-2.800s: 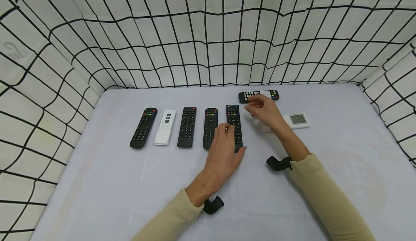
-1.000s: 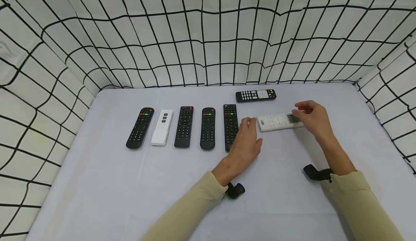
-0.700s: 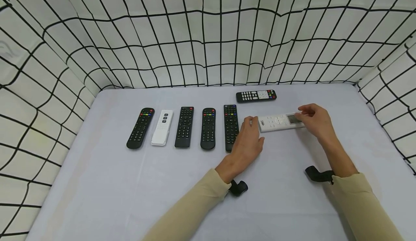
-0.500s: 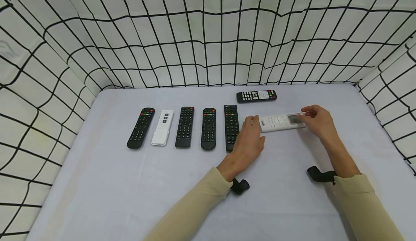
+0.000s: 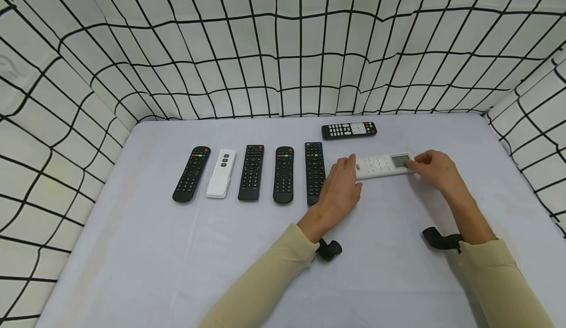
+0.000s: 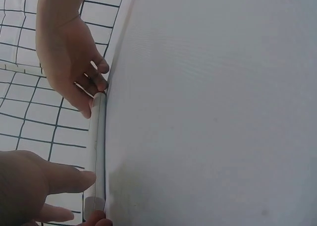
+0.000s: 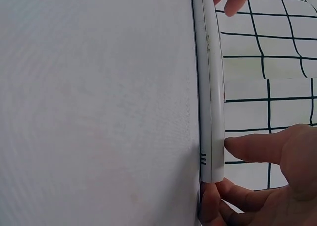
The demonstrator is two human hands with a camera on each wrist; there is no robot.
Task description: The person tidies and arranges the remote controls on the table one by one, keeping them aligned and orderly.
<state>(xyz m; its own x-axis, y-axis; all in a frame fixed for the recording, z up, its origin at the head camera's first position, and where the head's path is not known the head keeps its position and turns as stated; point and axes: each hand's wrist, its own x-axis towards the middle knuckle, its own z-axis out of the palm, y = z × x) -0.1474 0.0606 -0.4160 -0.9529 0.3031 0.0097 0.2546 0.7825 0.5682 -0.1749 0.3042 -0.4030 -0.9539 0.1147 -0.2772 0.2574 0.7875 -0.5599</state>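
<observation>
A white remote control with a small grey screen (image 5: 382, 166) lies nearly crosswise on the table, right of the dark remotes. My left hand (image 5: 339, 185) holds its left end, the thumb on its upper face and fingers around the end in the left wrist view. At the screen end, my right hand (image 5: 435, 171) pinches the remote, thumb on the face and fingers curled at the tip. The right wrist view shows the remote's long white side (image 7: 210, 87) flat along the table. Beside my left hand stands a long black remote (image 5: 315, 171), its lower part partly hidden.
To the left stand a black remote (image 5: 283, 173), another black remote (image 5: 251, 173), a white remote (image 5: 221, 173) and a tilted black remote (image 5: 191, 173) in a row. A black remote with white buttons (image 5: 349, 130) lies crosswise behind. Black netting (image 5: 300, 53) walls the white table (image 5: 132, 249).
Both hands have moved right, from around the long black remote to the white one with the screen. In the last half second my right hand slides lower, around the end, uncovering more screen.
</observation>
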